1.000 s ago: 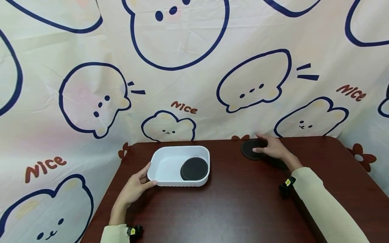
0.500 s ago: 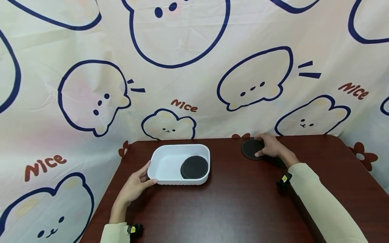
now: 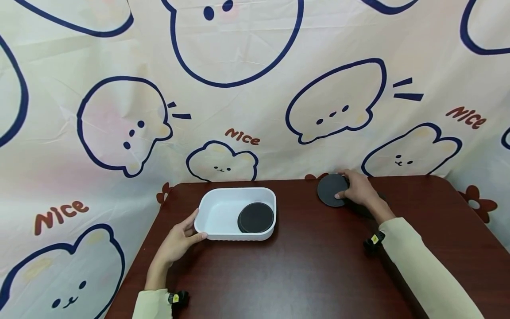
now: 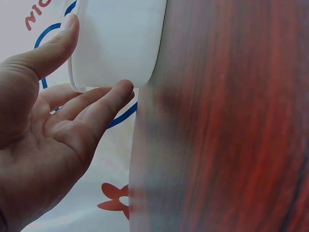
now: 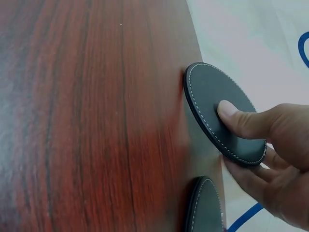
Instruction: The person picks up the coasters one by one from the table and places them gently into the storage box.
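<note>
In the head view my left hand (image 3: 177,239) grips the left end of a white rectangular tray (image 3: 217,235), thumb at the near corner and fingers along the side. The left wrist view shows the fingertips against the tray's end wall (image 4: 116,48). A round black coaster (image 3: 256,218) lies inside at the right end. My right hand (image 3: 357,190) pinches another black coaster (image 3: 330,190), thumb on its face and fingers behind. White stitching edges this coaster (image 5: 212,92), which is tilted with one edge raised. A further stitched coaster (image 5: 206,208) lies close by, partly under the hand.
The dark red-brown table (image 3: 303,270) has its back edge right behind the tray and coasters. A pale curtain (image 3: 263,110) printed with blue outlined bears hangs behind and at both sides.
The right hand's coaster has gone from lying flat to tilted up, its face now lighter. The thumb has settled on its face. My left hand keeps its hold on the tray.
</note>
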`<state>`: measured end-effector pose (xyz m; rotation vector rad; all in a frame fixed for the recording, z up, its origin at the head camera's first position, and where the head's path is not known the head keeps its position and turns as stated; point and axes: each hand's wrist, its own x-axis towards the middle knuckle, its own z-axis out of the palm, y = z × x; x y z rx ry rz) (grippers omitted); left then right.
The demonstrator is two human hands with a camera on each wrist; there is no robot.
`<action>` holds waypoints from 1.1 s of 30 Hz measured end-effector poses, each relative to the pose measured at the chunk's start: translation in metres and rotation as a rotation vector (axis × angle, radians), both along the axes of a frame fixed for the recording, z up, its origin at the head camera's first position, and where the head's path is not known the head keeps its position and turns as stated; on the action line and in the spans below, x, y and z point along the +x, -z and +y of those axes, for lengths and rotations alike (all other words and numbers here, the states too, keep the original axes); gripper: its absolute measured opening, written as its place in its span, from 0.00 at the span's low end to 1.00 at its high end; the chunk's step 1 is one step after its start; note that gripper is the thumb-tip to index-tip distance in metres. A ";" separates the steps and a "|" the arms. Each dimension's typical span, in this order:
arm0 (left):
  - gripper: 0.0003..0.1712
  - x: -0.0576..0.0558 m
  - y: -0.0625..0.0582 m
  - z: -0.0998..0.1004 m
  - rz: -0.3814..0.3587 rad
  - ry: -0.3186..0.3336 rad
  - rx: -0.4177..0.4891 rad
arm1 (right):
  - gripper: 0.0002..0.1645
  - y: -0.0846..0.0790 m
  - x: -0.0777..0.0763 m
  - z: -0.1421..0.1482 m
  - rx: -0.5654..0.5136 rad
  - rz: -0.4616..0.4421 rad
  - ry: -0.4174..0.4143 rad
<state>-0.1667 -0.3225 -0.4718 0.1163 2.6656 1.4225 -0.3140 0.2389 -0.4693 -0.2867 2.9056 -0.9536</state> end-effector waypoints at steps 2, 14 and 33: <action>0.54 0.000 0.000 0.000 -0.002 0.000 -0.004 | 0.49 0.000 0.004 0.001 -0.003 -0.002 0.015; 0.54 0.001 -0.003 0.000 0.004 0.004 -0.020 | 0.40 -0.005 0.028 0.006 -0.154 -0.092 0.078; 0.54 0.001 -0.001 0.001 0.006 0.016 0.002 | 0.42 0.002 0.055 0.015 -0.489 -0.242 0.127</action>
